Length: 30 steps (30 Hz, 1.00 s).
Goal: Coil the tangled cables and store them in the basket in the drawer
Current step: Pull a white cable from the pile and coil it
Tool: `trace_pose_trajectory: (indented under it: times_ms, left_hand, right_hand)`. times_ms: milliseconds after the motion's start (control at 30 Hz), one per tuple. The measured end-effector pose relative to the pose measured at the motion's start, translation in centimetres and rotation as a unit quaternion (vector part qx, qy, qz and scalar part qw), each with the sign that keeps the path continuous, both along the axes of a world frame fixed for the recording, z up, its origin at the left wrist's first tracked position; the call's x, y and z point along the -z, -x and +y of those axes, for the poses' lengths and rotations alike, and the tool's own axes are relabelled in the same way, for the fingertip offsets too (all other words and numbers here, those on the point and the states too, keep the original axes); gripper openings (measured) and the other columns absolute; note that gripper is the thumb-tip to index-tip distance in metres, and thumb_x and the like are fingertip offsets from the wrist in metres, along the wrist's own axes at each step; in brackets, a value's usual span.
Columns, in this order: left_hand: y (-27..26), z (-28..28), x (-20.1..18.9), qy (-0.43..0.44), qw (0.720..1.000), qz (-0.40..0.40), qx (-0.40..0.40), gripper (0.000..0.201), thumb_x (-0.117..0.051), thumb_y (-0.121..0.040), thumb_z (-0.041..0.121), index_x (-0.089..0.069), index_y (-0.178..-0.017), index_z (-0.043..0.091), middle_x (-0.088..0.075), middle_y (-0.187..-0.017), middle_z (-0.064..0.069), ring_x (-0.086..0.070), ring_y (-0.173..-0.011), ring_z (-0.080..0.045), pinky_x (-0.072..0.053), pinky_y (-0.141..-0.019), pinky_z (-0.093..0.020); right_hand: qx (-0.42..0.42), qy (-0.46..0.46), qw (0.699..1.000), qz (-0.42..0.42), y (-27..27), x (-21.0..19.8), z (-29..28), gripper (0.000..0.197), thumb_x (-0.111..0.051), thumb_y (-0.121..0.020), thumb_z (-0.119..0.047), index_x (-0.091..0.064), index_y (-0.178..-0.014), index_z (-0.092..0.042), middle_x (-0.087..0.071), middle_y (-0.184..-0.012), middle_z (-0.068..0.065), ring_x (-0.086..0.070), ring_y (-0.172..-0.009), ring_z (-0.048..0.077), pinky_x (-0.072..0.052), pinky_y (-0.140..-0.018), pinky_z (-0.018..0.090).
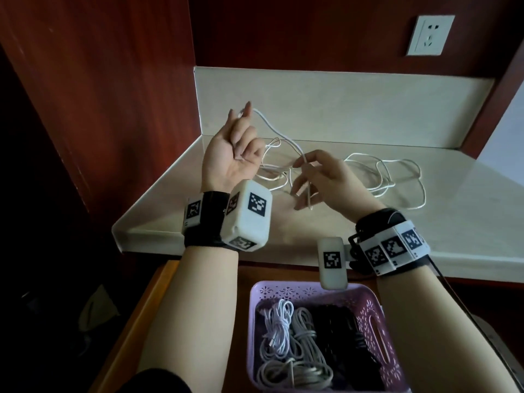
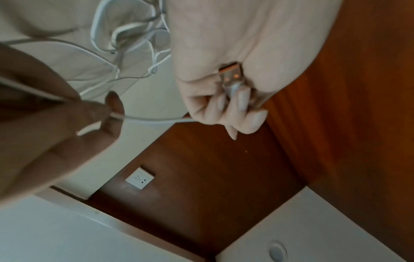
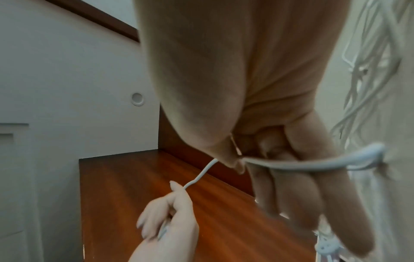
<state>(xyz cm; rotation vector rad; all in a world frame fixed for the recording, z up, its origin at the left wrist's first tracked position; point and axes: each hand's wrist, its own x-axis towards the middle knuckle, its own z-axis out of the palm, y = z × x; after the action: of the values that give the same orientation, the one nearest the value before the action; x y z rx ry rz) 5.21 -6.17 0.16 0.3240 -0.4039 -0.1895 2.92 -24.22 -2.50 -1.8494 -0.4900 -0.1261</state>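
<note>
Left hand (image 1: 235, 148) raised palm-up over the desk's (image 1: 326, 222) left edge, fingers curled round the USB plug end (image 2: 230, 76) of the white cable (image 1: 382, 177); left wrist view shows the plug lying in the palm under the curled fingers (image 2: 241, 104). From there the cable runs to the right hand (image 1: 320, 177), which sits just right of the left one, above the desk. Right hand pinches the cable between thumb and forefinger, other fingers loosely extended; right wrist view has the cable passing across those fingers (image 3: 291, 186). A short section hangs down from that pinch. Hands are close but not touching, cable stretched between them.

Rest of the white cable lies loose and tangled on the desk behind and right of the right hand.

Below the desk edge the drawer (image 1: 158, 296) is open, with the purple basket (image 1: 371, 316) inside, right of centre. Basket holds coiled bundles: white cables (image 1: 280, 321) left, a dark cable (image 1: 340, 336) right.

Wall socket (image 1: 429, 35) top right.
</note>
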Motion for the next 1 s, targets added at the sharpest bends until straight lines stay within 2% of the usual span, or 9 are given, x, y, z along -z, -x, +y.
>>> trace_pose_trajectory:
  times_ms: [100,200,333,467,600,733,833,933,1000]
  left_hand:
    - [0.9,-0.3,-0.7,-0.014,0.999,0.008,-0.051,0.037,-0.027,-0.106,0.023,-0.055,-0.103,-0.001,-0.053,-0.053,0.004,-0.043,-0.040,-0.006,-0.036,-0.044,-0.017]
    - [1.2,0.2,-0.7,0.058,0.993,-0.009,-0.105,0.032,-0.032,-0.105,0.023,-0.056,-0.115,0.004,-0.072,-0.093,0.000,-0.064,-0.081,-0.008,-0.046,-0.065,-0.017]
    - [0.5,1.2,-0.7,-0.096,0.959,-0.068,-0.258,0.036,-0.026,-0.106,0.025,-0.055,-0.122,0.010,-0.052,-0.133,0.010,-0.041,-0.133,-0.004,-0.039,-0.102,-0.020]
    - [-1.2,1.9,-0.3,-0.396,0.786,-0.088,-0.465,0.021,-0.046,-0.101,0.015,-0.064,-0.092,0.008,-0.059,-0.086,0.002,-0.055,-0.070,0.009,-0.042,-0.070,-0.007]
    - [-2.0,2.6,1.1,-0.548,0.673,-0.094,-0.487,0.021,-0.046,-0.100,0.010,-0.047,-0.081,0.000,-0.059,-0.071,0.007,-0.041,-0.055,0.004,-0.033,-0.059,-0.009]
    - [-0.7,1.9,2.3,-0.588,0.676,-0.110,-0.431,0.020,-0.028,-0.103,0.010,-0.036,-0.086,0.014,-0.059,-0.125,-0.008,-0.067,-0.099,-0.015,-0.051,-0.089,-0.031]
    - [0.8,0.5,1.5,-0.652,0.641,-0.135,-0.383,0.016,-0.030,-0.103,0.014,-0.038,-0.096,0.003,-0.055,-0.130,-0.008,-0.072,-0.078,-0.023,-0.058,-0.071,-0.044]
    - [2.4,-0.7,0.8,-0.687,0.633,-0.164,-0.317,0.021,-0.028,-0.103,0.013,-0.041,-0.096,-0.002,-0.067,-0.110,-0.003,-0.057,-0.039,-0.021,-0.046,-0.038,-0.029]
    - [3.2,-1.4,0.6,-0.705,0.627,-0.184,-0.274,0.026,-0.030,-0.104,0.014,-0.046,-0.101,-0.006,-0.072,-0.083,0.000,-0.040,-0.029,-0.019,-0.031,-0.032,-0.022]
  right_hand:
    - [0.002,0.043,0.999,0.033,-0.2,0.8,1.1,0.016,-0.041,-0.101,-0.020,-0.043,-0.103,-0.005,-0.059,-0.051,0.011,-0.054,-0.043,0.028,-0.053,-0.058,0.039]
    - [0.003,0.167,0.986,-0.016,-0.2,0.8,1.2,0.022,-0.045,-0.099,-0.029,-0.050,-0.089,-0.010,-0.062,-0.050,0.004,-0.051,-0.049,0.017,-0.046,-0.058,0.027]
    - [-0.058,0.256,0.963,-0.060,0.2,0.4,0.4,0.013,-0.053,-0.095,-0.019,-0.065,-0.094,-0.015,-0.070,-0.071,-0.004,-0.057,-0.070,0.004,-0.043,-0.074,0.018]
    - [-0.114,0.322,0.938,-0.055,0.9,-0.3,0.3,0.027,-0.053,-0.094,-0.013,-0.063,-0.114,-0.028,-0.068,-0.076,-0.010,-0.060,-0.079,0.001,-0.041,-0.082,0.013]
    - [-0.087,0.271,0.949,-0.132,0.8,-0.7,0.5,0.024,-0.056,-0.094,-0.016,-0.067,-0.112,-0.026,-0.064,-0.076,-0.013,-0.063,-0.070,0.012,-0.048,-0.073,0.021]
    - [0.041,0.140,0.948,-0.284,0.9,-1.9,-0.5,0.016,-0.062,-0.088,-0.008,-0.073,-0.100,-0.007,-0.057,-0.076,-0.025,-0.055,-0.064,-0.009,-0.036,-0.061,0.005]
    - [0.112,0.077,0.940,-0.314,1.4,-2.7,-1.0,0.009,-0.070,-0.083,-0.015,-0.074,-0.090,-0.009,-0.060,-0.070,-0.020,-0.050,-0.050,-0.005,-0.034,-0.054,0.006]
    - [0.194,0.033,0.926,-0.322,1.2,-2.8,-1.0,0.021,-0.073,-0.078,-0.033,-0.063,-0.079,-0.015,-0.059,-0.061,-0.012,-0.052,-0.048,0.009,-0.043,-0.051,0.028]
    - [0.236,0.020,0.914,-0.330,1.0,-2.6,-0.9,0.029,-0.072,-0.077,-0.041,-0.057,-0.075,-0.016,-0.050,-0.051,-0.011,-0.046,-0.045,0.017,-0.039,-0.049,0.034]
